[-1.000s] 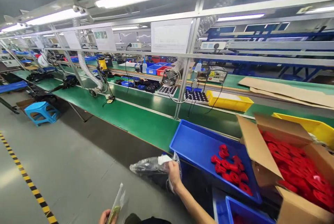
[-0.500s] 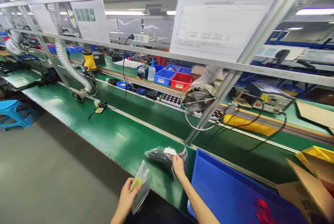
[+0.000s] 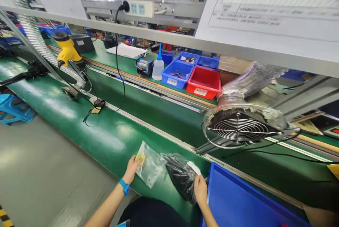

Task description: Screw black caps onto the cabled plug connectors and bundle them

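Observation:
My left hand (image 3: 132, 167) is closed on the edge of a clear plastic bag (image 3: 151, 167) that has a yellow piece (image 3: 141, 159) at its left side, by my fingers. To its right, my right hand (image 3: 200, 188) pinches the right end of a second clear plastic bag (image 3: 180, 175). Something black fills that second bag, and its kind is hard to make out through the film. A white label (image 3: 194, 168) shows at its top, just above my right fingers. Both bags are at the green bench (image 3: 111, 142), close beside each other.
A blue tray (image 3: 238, 198) lies right of my right hand. Above it hangs a fan with a wire guard (image 3: 238, 130). Behind are a red bin (image 3: 203, 82), a blue bin (image 3: 177, 74) and a squeeze bottle (image 3: 158, 66). A metal rail (image 3: 148, 124) runs along the bench.
My left hand has brought its bag up over the bench, where it now spreads flatter. The black-filled bag is turned and shows more fully in my right hand. The view has moved closer.

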